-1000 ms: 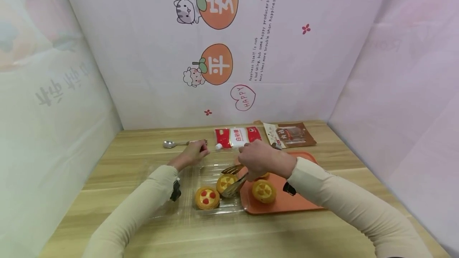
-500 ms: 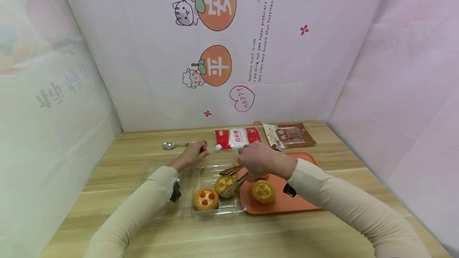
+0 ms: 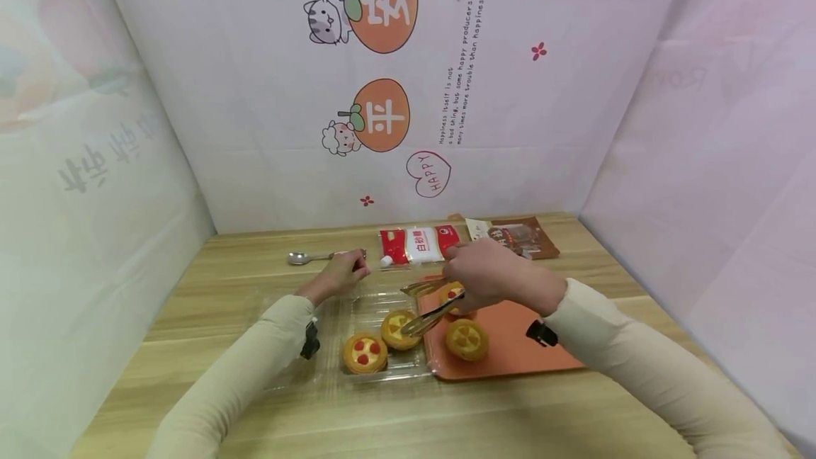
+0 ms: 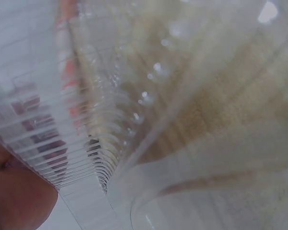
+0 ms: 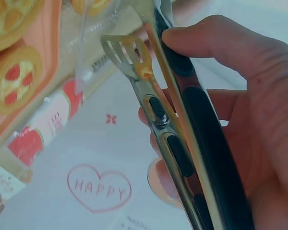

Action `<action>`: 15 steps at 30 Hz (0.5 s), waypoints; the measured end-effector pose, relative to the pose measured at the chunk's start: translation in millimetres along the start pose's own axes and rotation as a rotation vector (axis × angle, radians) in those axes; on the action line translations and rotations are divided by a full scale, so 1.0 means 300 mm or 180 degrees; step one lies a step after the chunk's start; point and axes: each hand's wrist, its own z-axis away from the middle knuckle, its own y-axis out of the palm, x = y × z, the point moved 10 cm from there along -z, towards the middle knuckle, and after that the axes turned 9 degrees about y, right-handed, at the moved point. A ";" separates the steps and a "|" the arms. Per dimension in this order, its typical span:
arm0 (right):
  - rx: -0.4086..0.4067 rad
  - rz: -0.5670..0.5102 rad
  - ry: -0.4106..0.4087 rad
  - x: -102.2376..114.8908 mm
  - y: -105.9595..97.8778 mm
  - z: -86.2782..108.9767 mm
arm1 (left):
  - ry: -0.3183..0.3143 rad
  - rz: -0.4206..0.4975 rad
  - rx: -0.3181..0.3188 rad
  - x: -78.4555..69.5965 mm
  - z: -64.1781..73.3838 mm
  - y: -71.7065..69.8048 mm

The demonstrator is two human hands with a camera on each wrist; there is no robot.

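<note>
My right hand [image 3: 494,275] holds metal tongs [image 3: 433,317] with dark grip pads, thumb on one arm and fingers round the other in the right wrist view. The tong arms stand apart; the near tip overlaps the edge of a yellow-topped tart [image 3: 395,329] in the clear plastic container [image 3: 398,377]. Beside that tart sits a tart with red berries [image 3: 365,353]. My left hand [image 3: 339,276], fingers curled, grips the container's far left edge. Ribbed clear plastic [image 4: 110,124] fills much of the left wrist view, partly covering the hand.
An orange tray [image 3: 529,346] right of the container bears a yellow-topped tart [image 3: 467,340] and a berry-topped tart [image 3: 451,297]. Behind lie a spoon [image 3: 298,258], a red and white sugar bag [image 3: 419,244] and a brown packet [image 3: 535,238]. White printed sheets wall the table.
The right hand has moved right with the tongs, whose tips have parted from around the yellow-topped tart in the container. More of the tray's berry-topped tart shows. The left hand stays put.
</note>
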 end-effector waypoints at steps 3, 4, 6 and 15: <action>-0.0178 0.0047 0.0073 -0.053 -0.019 0.051 | 0.0026 -0.0002 0.0005 -0.006 -0.003 0.001; -0.0224 0.0092 0.0121 -0.074 -0.019 0.066 | 0.0036 0.0004 0.0002 -0.008 -0.004 0.001; -0.0315 0.0165 0.0194 -0.115 -0.015 0.098 | 0.0061 0.0013 -0.0011 -0.010 -0.003 0.001; -0.0070 -0.0191 0.0346 -0.230 0.079 0.241 | 0.0146 -0.0082 -0.0101 -0.008 -0.002 -0.008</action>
